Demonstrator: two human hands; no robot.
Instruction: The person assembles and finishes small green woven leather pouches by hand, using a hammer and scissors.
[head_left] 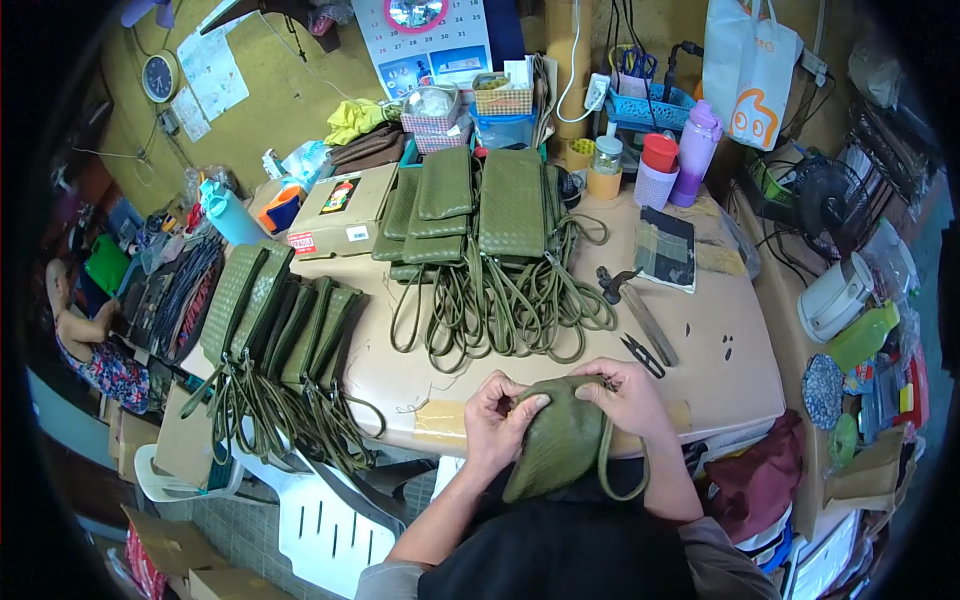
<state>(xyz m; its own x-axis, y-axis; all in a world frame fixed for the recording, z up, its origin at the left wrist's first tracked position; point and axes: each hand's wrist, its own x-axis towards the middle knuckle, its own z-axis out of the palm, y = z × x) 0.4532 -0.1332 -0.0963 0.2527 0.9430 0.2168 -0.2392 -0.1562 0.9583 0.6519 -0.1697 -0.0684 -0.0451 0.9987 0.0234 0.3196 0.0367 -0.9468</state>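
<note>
At the near edge of the table [730, 385], pinching a green woven pouch [560, 440] near its top between thumb and bent fingers, left hand [500, 418] and right hand [625, 397] alike (letting the strap [604, 468] hang in a loop).

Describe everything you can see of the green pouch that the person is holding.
The pouch is olive green, with a woven-look surface resembling leather or imitation leather. It looks soft, its visible face bulging and curved rather than flat. It is held tilted at the near edge of the table, its lower corner pointing down toward the person. The left hand and right hand pinch its upper part. A thin matching strap hangs in a loop by the right wrist. Its inside is hidden.
</note>
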